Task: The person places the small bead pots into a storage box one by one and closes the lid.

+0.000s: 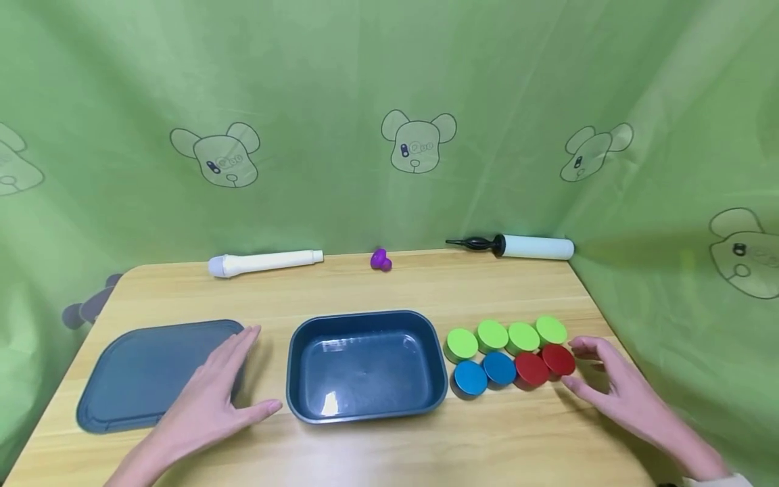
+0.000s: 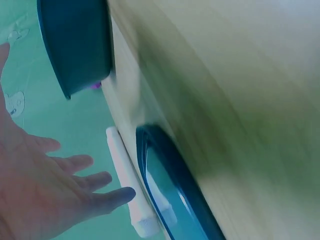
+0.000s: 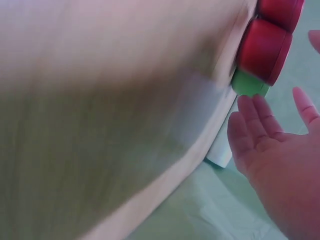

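Head view now, the left hand (image 1: 209,399) spreads its fingers by the lid (image 1: 136,372), the right hand (image 1: 627,392), fingers loosely parted, sits beside the rightmost red cylinder (image 1: 558,360); left wrist, fingers splayed; right wrist, relaxed fingers near that cylinder.

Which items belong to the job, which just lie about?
Likely job:
flat lid, by left hand
blue tub
red cylinders, by right hand
green cylinders
blue cylinders

Likely just lying about, at back:
white wand
purple knob
white pump
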{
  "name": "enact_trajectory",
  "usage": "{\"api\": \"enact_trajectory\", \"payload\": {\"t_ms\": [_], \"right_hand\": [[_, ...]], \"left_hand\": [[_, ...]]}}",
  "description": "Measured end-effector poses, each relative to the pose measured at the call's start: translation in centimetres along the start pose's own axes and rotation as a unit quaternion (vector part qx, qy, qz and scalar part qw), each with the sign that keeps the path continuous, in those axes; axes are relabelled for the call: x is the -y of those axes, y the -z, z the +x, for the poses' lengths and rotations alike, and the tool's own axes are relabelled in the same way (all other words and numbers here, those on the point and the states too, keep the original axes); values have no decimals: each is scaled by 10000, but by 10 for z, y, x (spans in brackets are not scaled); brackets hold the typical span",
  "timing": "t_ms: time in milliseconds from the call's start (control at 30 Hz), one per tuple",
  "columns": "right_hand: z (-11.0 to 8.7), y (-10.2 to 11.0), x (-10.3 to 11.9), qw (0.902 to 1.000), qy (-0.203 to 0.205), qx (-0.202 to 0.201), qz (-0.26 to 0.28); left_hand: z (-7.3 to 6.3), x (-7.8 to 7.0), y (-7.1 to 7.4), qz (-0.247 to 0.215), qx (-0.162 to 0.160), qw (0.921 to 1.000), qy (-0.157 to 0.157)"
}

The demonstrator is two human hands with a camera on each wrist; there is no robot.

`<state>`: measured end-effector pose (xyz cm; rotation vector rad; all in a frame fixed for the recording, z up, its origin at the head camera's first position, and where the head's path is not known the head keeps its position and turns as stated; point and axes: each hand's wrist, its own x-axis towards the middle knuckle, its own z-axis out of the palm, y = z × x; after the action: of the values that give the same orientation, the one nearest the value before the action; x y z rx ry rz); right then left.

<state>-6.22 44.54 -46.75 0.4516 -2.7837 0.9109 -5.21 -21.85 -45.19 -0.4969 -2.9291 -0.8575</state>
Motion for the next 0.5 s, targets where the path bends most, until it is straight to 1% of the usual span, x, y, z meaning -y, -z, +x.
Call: {"api": "enact_trajectory", "payload": {"t_ms": [167, 267, 367, 500], "right_hand": [[2, -4, -1, 9999, 78, 112, 103], [2, -7, -2, 9998, 102, 161, 74], [4, -9, -2, 9997, 142, 175, 31], [9, -12, 1, 9997, 152, 212, 24]], "left_hand": [[3, -5, -14, -135, 88, 9995, -271], [6, -5, -20, -226, 115, 9986, -468], [8, -5, -26, -409, 132, 9968, -674], [11, -6, -34, -761, 198, 9928, -902]]}}
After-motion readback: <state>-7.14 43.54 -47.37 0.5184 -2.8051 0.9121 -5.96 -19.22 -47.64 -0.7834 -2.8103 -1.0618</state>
